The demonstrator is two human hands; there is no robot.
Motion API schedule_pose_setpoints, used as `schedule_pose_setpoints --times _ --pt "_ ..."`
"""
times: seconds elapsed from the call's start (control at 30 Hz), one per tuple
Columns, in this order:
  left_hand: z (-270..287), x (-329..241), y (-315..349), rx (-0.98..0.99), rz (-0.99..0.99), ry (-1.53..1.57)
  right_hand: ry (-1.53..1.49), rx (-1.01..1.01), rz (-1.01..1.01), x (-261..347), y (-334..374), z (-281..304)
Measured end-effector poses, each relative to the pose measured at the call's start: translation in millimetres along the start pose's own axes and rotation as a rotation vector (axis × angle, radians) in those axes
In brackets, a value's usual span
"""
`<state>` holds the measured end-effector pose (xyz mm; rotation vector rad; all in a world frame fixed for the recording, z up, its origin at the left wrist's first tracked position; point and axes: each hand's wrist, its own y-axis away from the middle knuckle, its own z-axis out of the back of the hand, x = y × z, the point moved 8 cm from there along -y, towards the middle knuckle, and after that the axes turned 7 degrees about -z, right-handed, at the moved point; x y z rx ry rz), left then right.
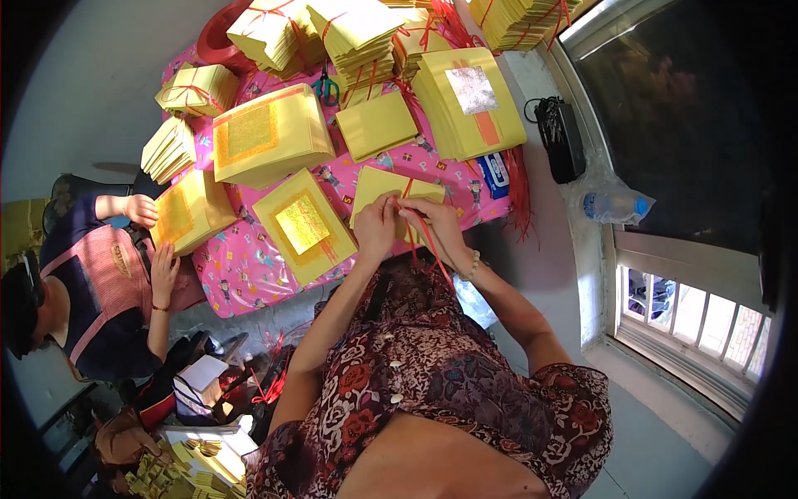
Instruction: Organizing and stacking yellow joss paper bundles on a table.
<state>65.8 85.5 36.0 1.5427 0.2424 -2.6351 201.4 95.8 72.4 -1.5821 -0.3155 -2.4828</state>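
Note:
A small stack of yellow paper (371,185) lies at the table's near edge, right in front of me. Red string (431,241) runs over it, and its loose ends hang down past the edge. My left hand (378,226) is closed, its fingertips pinching the string above the paper. Close beside it, my right hand (439,229) also pinches the string; the fingertips of both hands nearly meet. The crossing of the string is partly hidden by my fingers. Just left of my hands lies a yellow paper sheet stack (287,249) with a gold foil square.
A pink patterned tablecloth (237,283) covers the table. Yellow paper stacks (270,137), string-tied bundles (357,54), teal-handled scissors (326,87) and a blue-white box (494,175) lie on it. At left, a co-worker's hands (163,268) touch another stack. A bottle (615,205) stands by the window.

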Motion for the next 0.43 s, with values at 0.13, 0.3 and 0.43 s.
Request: schedule_pose_setpoints --times 0.13,0.3,0.43 --pt "-12 32 -10 0.227 0.127 0.052 -0.016 -0.077 -0.024 12 -2 -2" --pt "-19 59 -18 0.279 0.301 0.356 -0.465 -0.046 -0.302 -37 -15 -17" --pt "-18 64 -20 0.206 0.292 0.432 -0.177 0.003 -0.14 -24 5 -22"
